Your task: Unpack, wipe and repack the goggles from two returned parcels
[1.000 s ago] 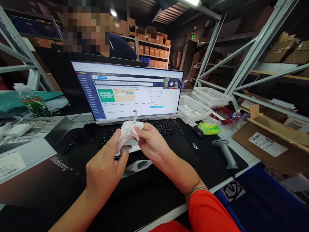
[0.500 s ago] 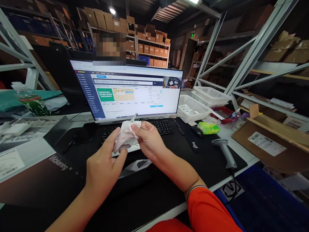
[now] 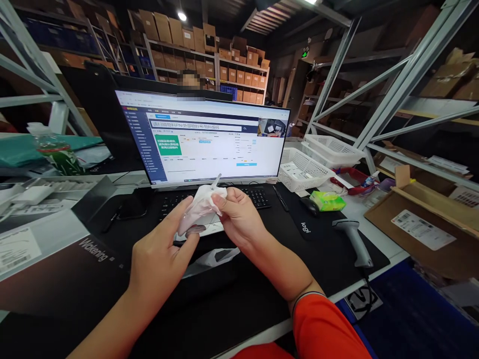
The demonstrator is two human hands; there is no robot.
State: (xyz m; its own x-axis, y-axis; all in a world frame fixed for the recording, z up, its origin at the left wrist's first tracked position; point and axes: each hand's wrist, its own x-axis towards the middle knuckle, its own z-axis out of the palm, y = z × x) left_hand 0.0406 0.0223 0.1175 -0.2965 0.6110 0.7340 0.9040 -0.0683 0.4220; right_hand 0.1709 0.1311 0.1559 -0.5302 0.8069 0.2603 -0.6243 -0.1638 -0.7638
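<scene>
My left hand (image 3: 160, 244) is closed around an object loosely covered in crumpled white tissue (image 3: 202, 204). Its thumb presses near a round greyish end (image 3: 195, 230) that shows below the tissue, while the fingers lie along the left side. With thumb and fingers, my right hand (image 3: 239, 212) pinches the tissue's right edge. A thin grey tip (image 3: 217, 180) sticks out at the top; the rest of the object is hidden, so its kind cannot be made out. Both hands are above the black keyboard (image 3: 258, 197) and a pale sheet (image 3: 211, 227).
A lit monitor (image 3: 209, 144) stands behind my hands. To the right are a mouse (image 3: 307, 203), a green packet (image 3: 328, 201), a barcode scanner (image 3: 354, 242), white baskets (image 3: 307, 174) and an open carton (image 3: 404, 224). A large box (image 3: 67, 264) and a bottle (image 3: 54, 149) are at left.
The view has shifted slightly, so the scene sits a little further right. Both hands keep their hold, and the tissue looks slightly more stretched between them. The person behind the monitor appears lower.
</scene>
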